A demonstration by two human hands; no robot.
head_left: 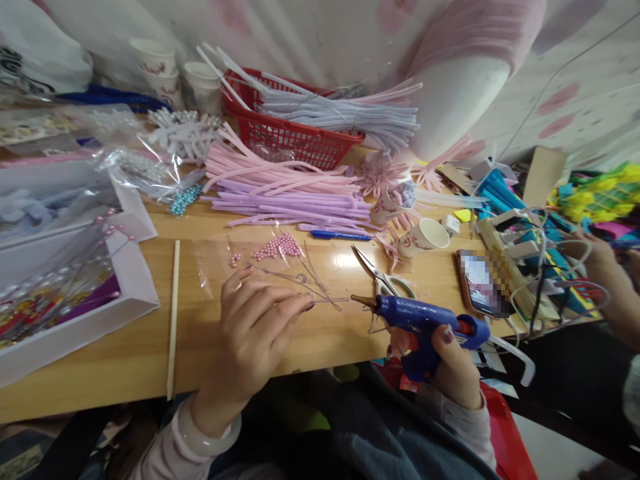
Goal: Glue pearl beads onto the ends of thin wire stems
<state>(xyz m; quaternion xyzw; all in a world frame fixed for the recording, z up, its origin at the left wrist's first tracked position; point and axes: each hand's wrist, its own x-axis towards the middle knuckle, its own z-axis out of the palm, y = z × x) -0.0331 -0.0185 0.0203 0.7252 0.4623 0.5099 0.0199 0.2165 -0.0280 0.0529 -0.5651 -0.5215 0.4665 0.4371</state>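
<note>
My left hand [260, 327] pinches a thin wire stem [333, 300] between thumb and fingertips over the table. Its free end points right, close to the nozzle of a blue hot glue gun [415, 317]. Around the gun's handle is wrapped my right hand [455, 363], thumb on the near side. A white glue stick [517, 357] sticks out of the gun's back. Behind the left hand lie loose wire stems [313, 270] and a small pile of pink beads [280, 247] on clear plastic. Scissors [383, 273] rest just beyond the nozzle.
Pink pipe cleaners [280, 167] and purple ones [295, 203] lie before a red basket [295, 133]. A paper cup [425, 237], a phone [483, 283] and a cabled power strip [515, 260] stand right. White boxes [135, 283] stand left. Another person's hand [597, 267] is far right.
</note>
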